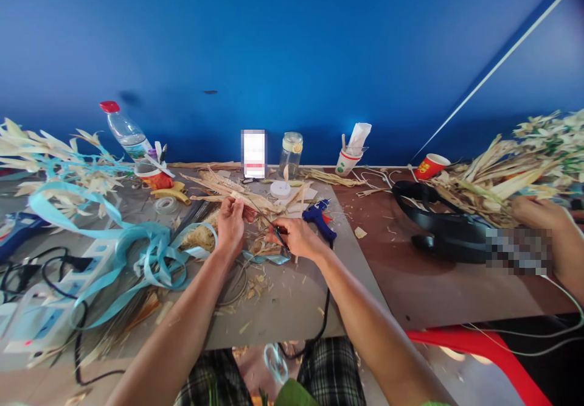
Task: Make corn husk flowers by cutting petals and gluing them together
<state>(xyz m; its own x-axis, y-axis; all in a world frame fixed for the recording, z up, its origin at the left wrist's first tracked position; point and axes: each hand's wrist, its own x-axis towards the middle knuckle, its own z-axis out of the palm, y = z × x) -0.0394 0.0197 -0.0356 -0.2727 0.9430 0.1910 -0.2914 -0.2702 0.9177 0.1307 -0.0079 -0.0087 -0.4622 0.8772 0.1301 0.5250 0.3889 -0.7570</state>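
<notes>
My left hand (232, 220) is closed in a pinch on a small pale piece of corn husk (236, 196) above the table. Just to its right, my right hand (298, 237) is closed round the dark handles of a slim tool that looks like scissors (279, 235); its thin end points up and left toward the left hand. Dried corn husks (219, 182) lie behind both hands. A blue glue gun (320, 217) rests right of my right hand. Light blue ribbon (152, 251) is heaped left of my left wrist.
A white power strip (59, 315) with black cables lies at the left. Along the wall stand a bottle (125, 129), a lit phone (254, 153), a glass jar (291, 150) and paper cups (349, 161). At right, another person's hand (542, 217) is near a black headset (451, 235).
</notes>
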